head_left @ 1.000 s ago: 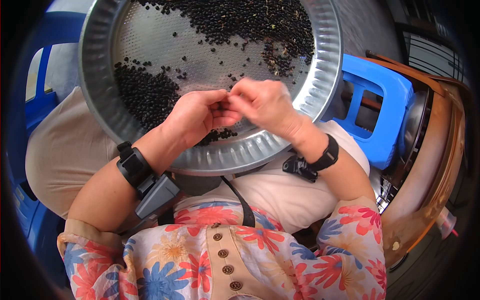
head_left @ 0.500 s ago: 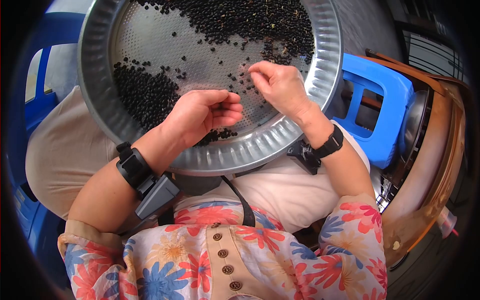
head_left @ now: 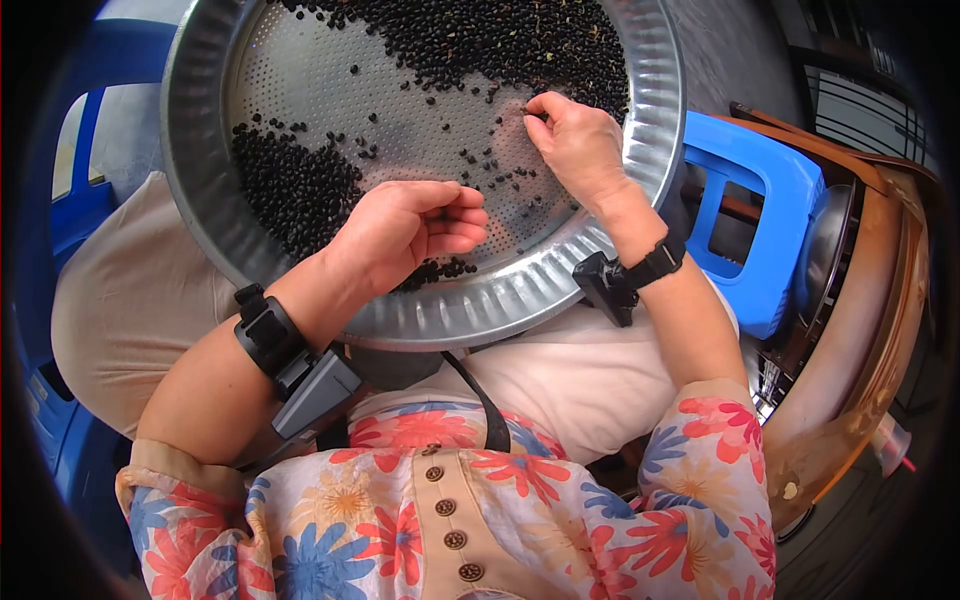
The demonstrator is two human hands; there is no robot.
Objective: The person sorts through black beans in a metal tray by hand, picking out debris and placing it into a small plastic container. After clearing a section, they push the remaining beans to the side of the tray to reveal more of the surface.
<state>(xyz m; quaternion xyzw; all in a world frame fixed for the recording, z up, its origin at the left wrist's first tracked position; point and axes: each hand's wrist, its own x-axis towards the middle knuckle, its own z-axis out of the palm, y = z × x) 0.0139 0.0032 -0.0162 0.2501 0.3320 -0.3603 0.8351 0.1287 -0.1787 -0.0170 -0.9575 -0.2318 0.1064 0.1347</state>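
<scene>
A wide round metal sieve tray (head_left: 505,305) with a perforated bottom rests across my lap. Black beans lie in it in a large pile (head_left: 480,45) at the far side and a smaller pile (head_left: 295,190) at the left. My left hand (head_left: 410,225) hovers palm-inward over the near part, its fingers curled and the thumb against the index finger; whatever it holds is hidden. My right hand (head_left: 580,150) is at the near edge of the far pile, thumb and index finger pinched together. A tiny dark bit shows at those fingertips, too small to name.
Several loose beans (head_left: 480,158) are scattered between the piles. A blue plastic stool (head_left: 750,200) stands at the right, beside a brown wooden piece of furniture (head_left: 860,350). Part of a blue chair (head_left: 85,190) is at the left. Black straps with devices circle both wrists.
My right hand has moved away and slightly right, from the sparse middle to the edge of the far pile, still pinching. My left hand stays nearly where it was.
</scene>
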